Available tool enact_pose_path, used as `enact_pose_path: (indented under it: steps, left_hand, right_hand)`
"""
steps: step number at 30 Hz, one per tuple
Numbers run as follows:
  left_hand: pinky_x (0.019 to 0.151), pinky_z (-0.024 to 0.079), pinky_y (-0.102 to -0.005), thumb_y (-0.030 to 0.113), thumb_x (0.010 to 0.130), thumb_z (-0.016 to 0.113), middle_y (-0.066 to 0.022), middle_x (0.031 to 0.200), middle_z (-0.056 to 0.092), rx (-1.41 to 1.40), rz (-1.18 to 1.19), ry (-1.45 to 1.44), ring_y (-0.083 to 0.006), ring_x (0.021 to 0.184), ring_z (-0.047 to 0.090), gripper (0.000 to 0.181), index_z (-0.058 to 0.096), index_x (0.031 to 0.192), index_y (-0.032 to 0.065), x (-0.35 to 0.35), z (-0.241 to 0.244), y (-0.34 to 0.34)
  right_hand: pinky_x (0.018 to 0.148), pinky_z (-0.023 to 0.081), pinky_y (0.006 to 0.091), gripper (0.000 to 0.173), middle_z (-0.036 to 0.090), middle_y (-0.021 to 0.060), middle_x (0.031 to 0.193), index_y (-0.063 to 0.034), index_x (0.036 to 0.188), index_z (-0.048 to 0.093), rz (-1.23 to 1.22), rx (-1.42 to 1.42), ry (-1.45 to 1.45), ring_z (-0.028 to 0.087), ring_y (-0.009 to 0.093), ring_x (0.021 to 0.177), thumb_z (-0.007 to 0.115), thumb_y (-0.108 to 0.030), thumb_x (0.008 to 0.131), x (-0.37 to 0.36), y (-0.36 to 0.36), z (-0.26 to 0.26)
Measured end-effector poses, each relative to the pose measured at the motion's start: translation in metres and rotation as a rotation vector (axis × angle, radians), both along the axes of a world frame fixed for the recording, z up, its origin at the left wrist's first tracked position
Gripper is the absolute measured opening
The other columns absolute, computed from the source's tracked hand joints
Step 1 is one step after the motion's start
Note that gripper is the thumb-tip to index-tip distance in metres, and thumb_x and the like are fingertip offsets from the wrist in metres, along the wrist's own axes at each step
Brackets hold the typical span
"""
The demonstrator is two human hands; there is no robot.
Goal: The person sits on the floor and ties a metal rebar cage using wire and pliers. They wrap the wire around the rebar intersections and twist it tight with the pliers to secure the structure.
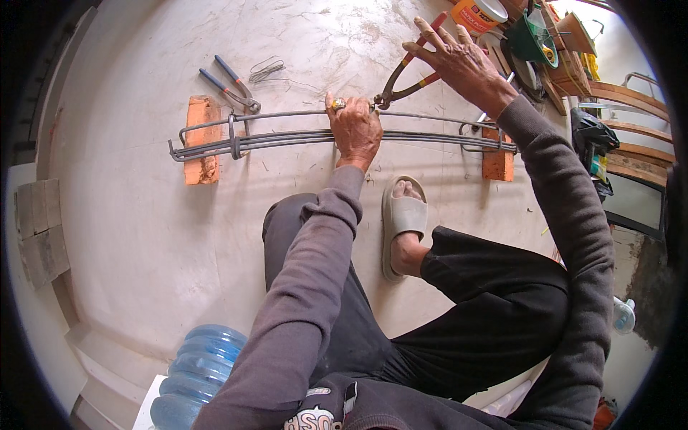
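Note:
A bundle of thin steel reinforcing bars (pixel 279 141) with hooked ends and rectangular stirrups (pixel 235 137) lies across two orange bricks. My left hand (pixel 357 129), with a ring on one finger, is closed around the bars near mid-length. In my right hand (pixel 457 62) are red-handled end-cutting pincers (pixel 395 80), held loosely with the fingers spread over the handles. Their jaws meet the upper bar just right of my left hand; a wire tie there is mostly hidden. Blue-handled pincers (pixel 231 86) lie on the floor by the left brick (pixel 201 169).
A coil of thin tie wire (pixel 267 70) and wire scraps lie on the pale floor. The right brick (pixel 497 166) supports the other bar end. Upper right hold a putty bucket (pixel 478 16), a green container (pixel 529 40) and timber. A blue water bottle (pixel 199 371) stands lower left.

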State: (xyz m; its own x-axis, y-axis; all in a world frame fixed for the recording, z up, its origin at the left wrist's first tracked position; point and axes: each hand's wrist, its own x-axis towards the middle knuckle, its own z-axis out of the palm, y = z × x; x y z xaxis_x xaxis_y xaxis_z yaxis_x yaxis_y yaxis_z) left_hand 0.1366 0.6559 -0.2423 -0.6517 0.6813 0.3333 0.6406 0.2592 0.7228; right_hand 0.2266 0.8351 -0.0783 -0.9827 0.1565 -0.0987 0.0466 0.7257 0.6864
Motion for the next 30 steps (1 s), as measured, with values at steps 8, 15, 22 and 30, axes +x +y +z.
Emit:
enact_pose_path:
  steps: [8,15,22,30]
  left_hand:
    - [0.117,0.028,-0.052,0.012,0.08,0.071,-0.0114,0.075,0.064,0.047,0.013,0.039,-0.0327,0.077,0.063,0.01,0.065,0.076,0.0066,-0.002,-0.006,0.001]
    - [0.116,0.029,-0.0522,0.013,0.081,0.071,-0.0111,0.076,0.064,0.052,0.005,0.028,-0.0323,0.077,0.063,0.01,0.064,0.075,0.007,0.0,-0.005,0.003]
    - [0.117,0.029,-0.0529,0.012,0.079,0.072,-0.0109,0.076,0.064,0.067,0.016,0.039,-0.0325,0.078,0.063,0.01,0.064,0.077,0.0071,0.0,-0.005,0.003]
    - [0.117,0.028,-0.0534,0.013,0.079,0.072,-0.0097,0.078,0.065,0.059,0.011,0.022,-0.0316,0.078,0.064,0.009,0.065,0.077,0.0077,-0.002,-0.007,0.001]
  right_hand:
    - [0.106,0.048,0.0506,0.063,0.037,0.02,0.159,-0.0199,0.152,0.042,-0.349,-0.14,-0.136,0.053,0.031,0.136,0.066,-0.018,0.093,-0.011,-0.029,0.009]
    - [0.1,0.051,0.0433,0.052,0.055,0.0132,0.135,-0.0186,0.136,0.056,0.038,-0.009,0.038,0.062,0.026,0.118,0.073,-0.021,0.087,-0.003,-0.004,-0.007]
    - [0.091,0.052,0.0322,0.031,0.059,0.003,0.109,-0.0136,0.114,0.063,0.222,-0.029,0.16,0.063,0.019,0.107,0.073,-0.022,0.086,-0.007,0.008,-0.01]
    - [0.109,0.043,0.0433,0.018,0.062,0.0058,0.107,-0.0136,0.105,0.061,0.246,0.166,-0.109,0.058,0.024,0.119,0.065,-0.019,0.089,-0.026,-0.005,0.018]
